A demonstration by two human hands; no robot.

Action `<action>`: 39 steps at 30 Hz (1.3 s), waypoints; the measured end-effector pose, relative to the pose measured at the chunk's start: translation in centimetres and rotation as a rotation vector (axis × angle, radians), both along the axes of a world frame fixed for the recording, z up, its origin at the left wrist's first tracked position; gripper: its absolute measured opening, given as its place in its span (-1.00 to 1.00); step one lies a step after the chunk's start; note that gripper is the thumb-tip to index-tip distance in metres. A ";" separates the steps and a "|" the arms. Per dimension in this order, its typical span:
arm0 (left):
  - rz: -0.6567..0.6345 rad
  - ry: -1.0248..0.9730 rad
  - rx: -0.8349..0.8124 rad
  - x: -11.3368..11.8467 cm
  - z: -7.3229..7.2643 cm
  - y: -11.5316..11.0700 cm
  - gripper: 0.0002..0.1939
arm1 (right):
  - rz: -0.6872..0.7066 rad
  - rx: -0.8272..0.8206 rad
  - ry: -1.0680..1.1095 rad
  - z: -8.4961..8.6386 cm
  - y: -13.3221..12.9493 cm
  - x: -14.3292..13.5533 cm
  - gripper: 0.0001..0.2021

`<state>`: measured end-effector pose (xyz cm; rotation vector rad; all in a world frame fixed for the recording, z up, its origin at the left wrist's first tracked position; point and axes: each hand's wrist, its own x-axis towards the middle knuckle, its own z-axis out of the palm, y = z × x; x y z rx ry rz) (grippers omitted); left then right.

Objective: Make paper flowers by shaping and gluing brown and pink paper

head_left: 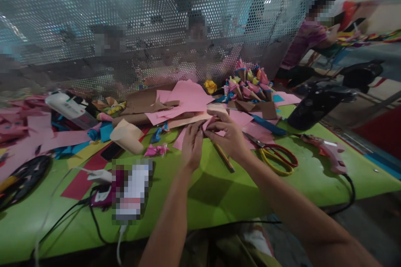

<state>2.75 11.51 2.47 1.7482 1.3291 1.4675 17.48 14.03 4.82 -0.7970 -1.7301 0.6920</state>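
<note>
Between my two hands, over the middle of the green table, is a small folded piece of pink paper (208,123). My left hand (192,144) has its fingers pressed together against the paper's left side. My right hand (228,134) pinches it from the right, with fingers bent and partly hiding it. A yellow pencil (224,158) lies on the table just under my right hand. Scissors (278,157) with red and yellow handles rest to the right of it. Flat pink paper sheets (189,96) are stacked behind my hands.
A pink glue gun (332,152) and a dark bottle (308,108) are at right. Paper flowers (250,85) are piled behind. A phone (133,192), power strip (105,196) and cables lie left. A perforated metal panel (156,29) borders the back; a person (305,41) sits beyond.
</note>
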 end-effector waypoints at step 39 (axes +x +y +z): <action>-0.071 -0.222 -0.075 0.4 -1.2 0.7 -0.58 | -0.030 0.227 -0.155 0.1 -0.3 -0.3 -0.79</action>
